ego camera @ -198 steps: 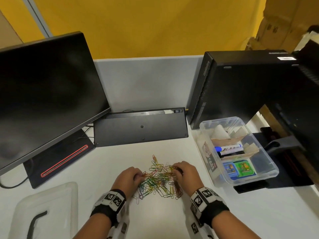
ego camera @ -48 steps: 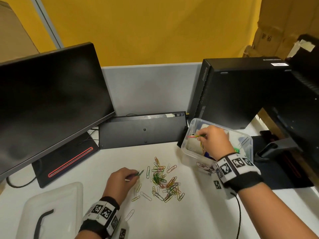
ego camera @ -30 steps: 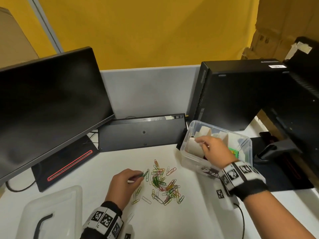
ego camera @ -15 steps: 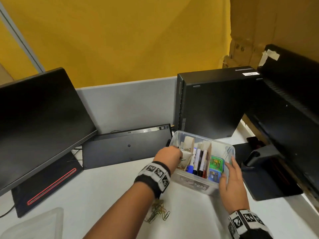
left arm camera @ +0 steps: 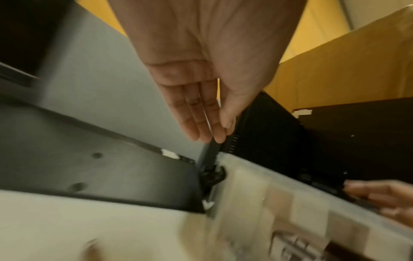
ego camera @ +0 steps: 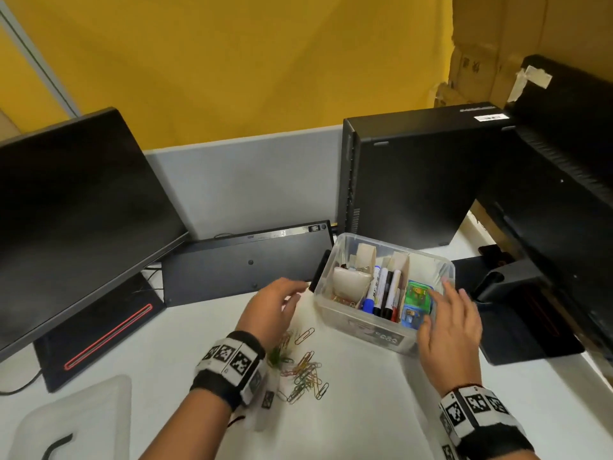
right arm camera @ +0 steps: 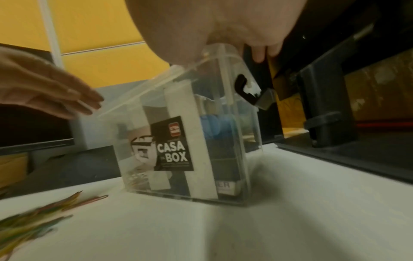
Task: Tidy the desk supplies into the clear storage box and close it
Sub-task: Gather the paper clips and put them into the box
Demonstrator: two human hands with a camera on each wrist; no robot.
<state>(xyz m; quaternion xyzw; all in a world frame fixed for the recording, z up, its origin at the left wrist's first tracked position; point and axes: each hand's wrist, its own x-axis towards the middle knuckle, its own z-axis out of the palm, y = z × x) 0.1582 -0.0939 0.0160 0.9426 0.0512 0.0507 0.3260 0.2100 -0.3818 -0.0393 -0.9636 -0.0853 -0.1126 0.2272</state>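
1. The box (ego camera: 365, 322) sits lidless on the table (ego camera: 365, 410) before the PC tower (ego camera: 414, 180), holding markers (ego camera: 384, 293); thin clear plastic, probably light and slippery, so best gripped at both end walls.
2. Right hand (ego camera: 447, 327) rests spread on its right end; left hand (ego camera: 272, 307) hovers spread just beside its left end, holding nothing.
3. Paperclips (ego camera: 303, 376) lie loose near the box; light, springy, likely to tangle, so scoop them.
4. The lid (ego camera: 66, 423) lies well apart, front left; the keyboard (ego camera: 245, 263) crowds the box's left latch (ego camera: 317, 275).

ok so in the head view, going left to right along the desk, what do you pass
monitor → clear lid → keyboard → left hand → paper clips → clear storage box → right hand → black stand
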